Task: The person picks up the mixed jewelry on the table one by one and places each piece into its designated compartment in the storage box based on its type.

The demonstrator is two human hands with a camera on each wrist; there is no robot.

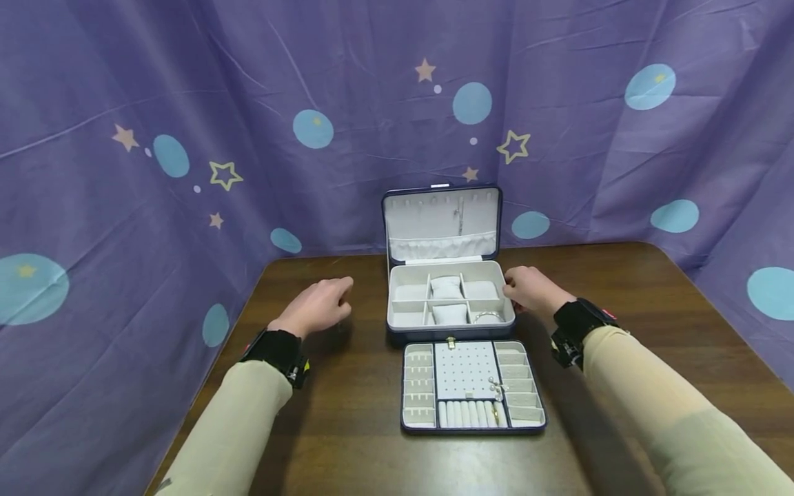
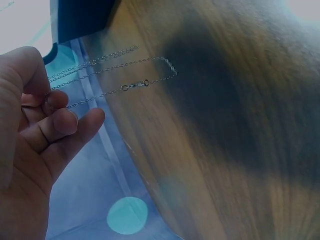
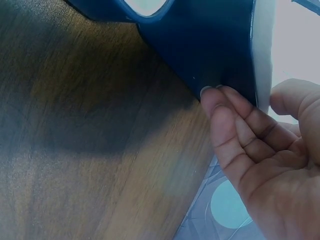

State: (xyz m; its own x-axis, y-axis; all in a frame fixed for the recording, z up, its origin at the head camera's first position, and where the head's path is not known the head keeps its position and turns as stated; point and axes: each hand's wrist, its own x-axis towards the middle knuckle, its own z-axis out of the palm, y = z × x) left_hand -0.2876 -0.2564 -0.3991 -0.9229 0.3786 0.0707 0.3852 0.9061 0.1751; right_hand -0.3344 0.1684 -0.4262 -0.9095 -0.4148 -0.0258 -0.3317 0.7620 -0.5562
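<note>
A thin silver chain (image 2: 135,86) hangs in a loop from the fingertips of my left hand (image 1: 319,304), which pinches it above the table, left of the jewelry box (image 1: 449,335). Dark blue outside and white inside, the box stands with its lid up. My right hand (image 1: 532,288) grips the box's right wall; in the right wrist view its fingers (image 3: 222,125) lie against the outside and the thumb is at the rim. Inside are two white cushions (image 1: 446,287) and, in the front right compartment, a bracelet (image 1: 489,315).
In front of the box lies a shallow jewelry tray (image 1: 471,431) with dividers, a perforated panel, pearly jewelry (image 1: 496,387) and a gold ring (image 1: 495,413) in the ring rolls. Another chain (image 1: 460,215) hangs inside the lid. A purple curtain (image 1: 384,124) borders the wooden table (image 1: 335,413).
</note>
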